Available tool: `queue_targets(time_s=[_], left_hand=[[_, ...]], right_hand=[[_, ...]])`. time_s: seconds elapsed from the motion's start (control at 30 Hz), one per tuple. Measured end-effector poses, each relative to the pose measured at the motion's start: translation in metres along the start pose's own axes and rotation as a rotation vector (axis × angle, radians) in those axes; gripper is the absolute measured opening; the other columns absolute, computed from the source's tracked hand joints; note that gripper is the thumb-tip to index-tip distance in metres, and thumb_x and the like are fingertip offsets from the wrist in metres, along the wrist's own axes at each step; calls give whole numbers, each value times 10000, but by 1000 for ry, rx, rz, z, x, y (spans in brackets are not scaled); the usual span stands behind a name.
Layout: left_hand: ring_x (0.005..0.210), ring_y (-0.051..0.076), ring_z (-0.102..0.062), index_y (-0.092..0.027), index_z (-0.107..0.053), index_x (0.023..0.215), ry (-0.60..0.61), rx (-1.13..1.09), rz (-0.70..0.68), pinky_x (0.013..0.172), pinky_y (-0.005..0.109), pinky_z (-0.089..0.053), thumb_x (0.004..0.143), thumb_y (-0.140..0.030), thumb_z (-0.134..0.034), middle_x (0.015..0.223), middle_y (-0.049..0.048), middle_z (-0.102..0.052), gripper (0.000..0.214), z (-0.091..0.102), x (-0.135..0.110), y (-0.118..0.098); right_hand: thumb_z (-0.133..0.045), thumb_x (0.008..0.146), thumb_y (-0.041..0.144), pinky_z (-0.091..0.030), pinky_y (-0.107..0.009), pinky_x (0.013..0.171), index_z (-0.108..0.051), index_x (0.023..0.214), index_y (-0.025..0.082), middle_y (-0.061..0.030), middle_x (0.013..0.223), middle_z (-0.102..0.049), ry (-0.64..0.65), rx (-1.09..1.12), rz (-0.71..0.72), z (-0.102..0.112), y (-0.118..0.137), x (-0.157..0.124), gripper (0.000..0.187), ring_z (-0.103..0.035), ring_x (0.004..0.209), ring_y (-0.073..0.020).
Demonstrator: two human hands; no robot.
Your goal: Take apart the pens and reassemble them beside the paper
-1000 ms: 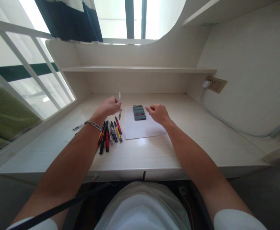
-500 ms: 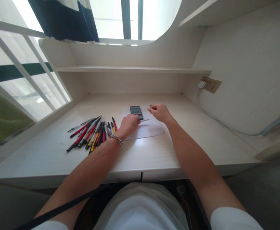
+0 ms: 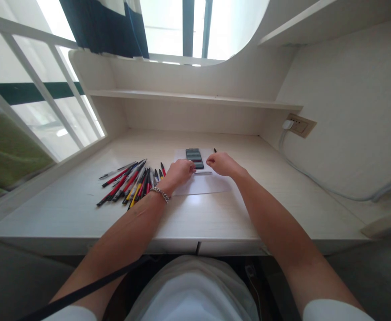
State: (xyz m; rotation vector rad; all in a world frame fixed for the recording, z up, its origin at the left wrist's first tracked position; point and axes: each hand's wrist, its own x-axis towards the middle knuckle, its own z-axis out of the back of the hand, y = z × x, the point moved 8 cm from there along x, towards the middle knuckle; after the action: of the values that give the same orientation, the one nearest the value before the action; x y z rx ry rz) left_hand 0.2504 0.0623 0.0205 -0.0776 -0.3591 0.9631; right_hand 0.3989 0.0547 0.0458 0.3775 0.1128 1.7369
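Note:
My left hand (image 3: 181, 171) is closed around one end of a thin, pale pen (image 3: 204, 172), which points right above a white sheet of paper (image 3: 202, 187). Just right of the pen is my right hand (image 3: 225, 164), its fingers pinched together. Whatever they may hold is too small to see. Behind the right hand shows a black tip (image 3: 215, 150), perhaps of a pen; the hand hides the rest. A smartphone (image 3: 194, 156) with a lit screen lies on the paper beyond my left fingers. Left of my left hand, pens (image 3: 124, 185) in red, black, yellow and clear lie in a loose pile.
The pale wooden desk (image 3: 282, 200) has a raised shelf (image 3: 195, 97) along its back. At the right wall, a white charger (image 3: 287, 125) sits in a socket (image 3: 302, 125), its grey cable (image 3: 302, 171) running down. White railings (image 3: 45, 93) stand at left.
My right hand has come nearer to me and to the pen's free end. The left hand stays by the phone with the pen. The whole view has shifted slightly.

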Motion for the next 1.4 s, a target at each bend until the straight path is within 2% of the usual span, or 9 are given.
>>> queue_targets(time_s=[0.07, 0.2, 0.33, 0.7, 0.93, 1.07, 1.2, 1.3, 1.4], left_hand=[[955, 242, -656, -216, -756, 1018, -30, -30, 34, 850, 319, -480, 872, -280, -538, 1021, 108, -733, 269, 8, 0, 15], [990, 237, -659, -180, -757, 1040, -4, -81, 118, 867, 307, -484, 854, -219, -536, 1060, 112, -738, 291, 13, -3, 46], [1023, 224, -650, -170, -750, 1057, 32, -82, 168, 891, 293, -480, 834, -169, -528, 1096, 101, -733, 314, 12, -5, 60], [1011, 221, -656, -182, -744, 1083, 58, -72, 137, 880, 273, -468, 844, -205, -504, 1106, 91, -731, 340, 3, -3, 47], [890, 216, -659, -201, -742, 1044, 97, -117, -23, 753, 272, -457, 923, -394, -419, 999, 89, -745, 395, 0, -6, 19], [770, 197, -651, -184, -748, 975, 116, -190, -75, 682, 269, -453, 927, -417, -418, 870, 77, -744, 407, -4, -8, 9], [802, 185, -658, -188, -743, 990, 36, -252, -87, 716, 261, -464, 871, -345, -545, 903, 59, -749, 280, 1, -7, 8], [829, 185, -663, -183, -740, 990, -47, -287, -80, 751, 265, -477, 832, -297, -608, 920, 57, -750, 235, 8, -7, 8], [821, 182, -660, -181, -743, 976, -117, -285, -91, 759, 267, -480, 824, -276, -628, 911, 60, -748, 213, 13, -8, 6]], right_hand=[[-569, 851, 254, -404, -228, 708, -772, 862, 176, -74, 834, -738, 1, -16, -5, -5, -1, -1, 218, -638, 817, -186], [-512, 893, 241, -404, -229, 750, -767, 942, 181, -78, 960, -742, -81, -1, 29, -10, -10, -7, 266, -645, 889, -179], [-542, 894, 264, -408, -237, 776, -766, 973, 196, -63, 1012, -742, -61, 16, 15, -15, -23, -10, 246, -645, 927, -182], [-616, 877, 317, -422, -249, 807, -760, 1006, 221, -95, 1026, -700, -7, -1, 24, -38, -9, -7, 216, -627, 901, -189], [-607, 869, 266, -414, -246, 773, -726, 973, 226, -46, 953, -715, -40, 131, 41, -32, -2, -11, 163, -614, 861, -169], [-656, 825, 248, -408, -230, 728, -709, 936, 197, -24, 876, -708, -71, 270, 60, -28, 0, -11, 133, -597, 796, -140], [-705, 769, 273, -399, -216, 637, -691, 901, 159, -17, 801, -675, -9, 464, 73, -34, -1, -9, 175, -566, 693, -119], [-568, 868, 417, -347, -224, 525, -669, 780, 141, -4, 622, -601, 137, 629, 39, -46, -2, -9, 307, -477, 522, -98], [-507, 883, 437, -297, -234, 486, -619, 644, 146, 15, 509, -513, 157, 695, 1, -50, -4, -7, 393, -392, 449, -84]])
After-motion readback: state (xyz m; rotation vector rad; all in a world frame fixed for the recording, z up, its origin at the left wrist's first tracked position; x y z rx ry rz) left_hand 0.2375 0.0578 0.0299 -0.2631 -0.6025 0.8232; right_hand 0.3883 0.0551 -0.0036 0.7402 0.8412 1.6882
